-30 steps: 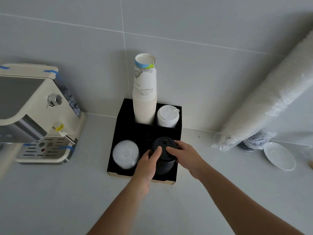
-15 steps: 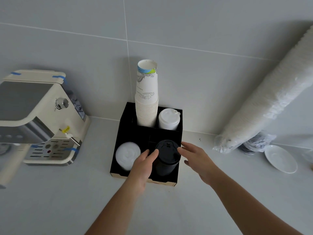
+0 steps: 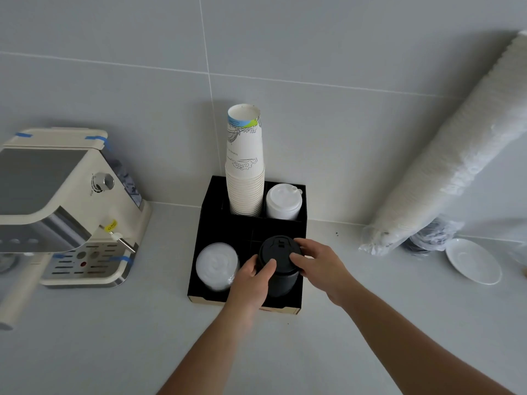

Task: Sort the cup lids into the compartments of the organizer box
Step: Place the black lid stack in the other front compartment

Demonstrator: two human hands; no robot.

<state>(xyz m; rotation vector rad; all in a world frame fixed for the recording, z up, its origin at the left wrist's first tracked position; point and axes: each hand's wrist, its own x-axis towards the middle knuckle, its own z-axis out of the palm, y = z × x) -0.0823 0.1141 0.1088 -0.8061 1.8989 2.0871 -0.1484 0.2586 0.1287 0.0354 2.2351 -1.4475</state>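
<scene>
While both hands [image 3: 251,283] clasp it, black lid stack [image 3: 281,262] stands upright.

We see the organizer box [image 3: 225,201] in solid black with a pale raw edge along its front. In it the stack of black lids [image 3: 278,263] is matte and dark, the stack of white lids [image 3: 283,202] plain white, the clear lids [image 3: 216,265] milky and translucent. The paper cups [image 3: 245,163] are white with a blue and green band and fine grey line drawings. The coffee machine [image 3: 65,206] is cream and brushed silver, with strips of blue tape. Tabletop [image 3: 114,337] and wall tiles [image 3: 313,52] are pale grey; the saucer [image 3: 473,260] is white.
</scene>
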